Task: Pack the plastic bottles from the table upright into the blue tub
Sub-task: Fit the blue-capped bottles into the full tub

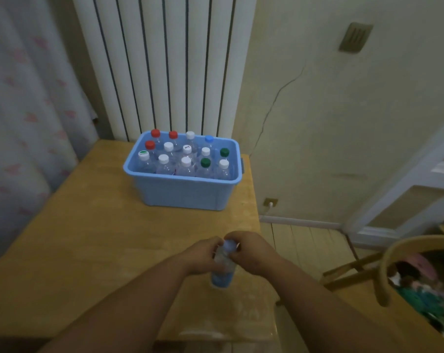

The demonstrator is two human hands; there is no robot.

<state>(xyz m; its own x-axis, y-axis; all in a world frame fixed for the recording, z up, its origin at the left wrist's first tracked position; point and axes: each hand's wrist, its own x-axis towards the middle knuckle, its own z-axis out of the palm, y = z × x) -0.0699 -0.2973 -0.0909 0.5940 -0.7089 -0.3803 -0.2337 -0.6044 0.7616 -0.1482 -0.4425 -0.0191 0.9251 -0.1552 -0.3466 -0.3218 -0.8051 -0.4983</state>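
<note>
Right, both hands on one bottle (222, 275), near the front-right edge of the wooden surface (88, 225). Left hand (203, 253) is curled round the bottle's shoulder from one side, grip clamped on it. Right hand (252, 250) is wrapped up top, fingers closed round the neck just under the blue cap (230, 245), so that grip's clamped too. The bottle's clear w/ a blue label low down, roughly upright w/ its top leaning a touch to the right. Can't tell if the base touches the wood or hangs just above it; it's blurry there.

Over at the far side of the surface sits the blue tub (185, 192), well apart from the hands, close in front of the white radiator (165, 59). It's packed: approx. fourteen upright bottles (186, 169) in rows, caps poking above the rim. Red caps (155, 133) sit at the back left, two green caps (205, 162) toward the right, one blue at the back right, the rest white.

A patterned curtain (25, 110) hangs on the left. On the right there's a cracked wall (343, 110) w/ a socket (270, 202) low down, and a wooden chair (384, 263) beside the surface.
</note>
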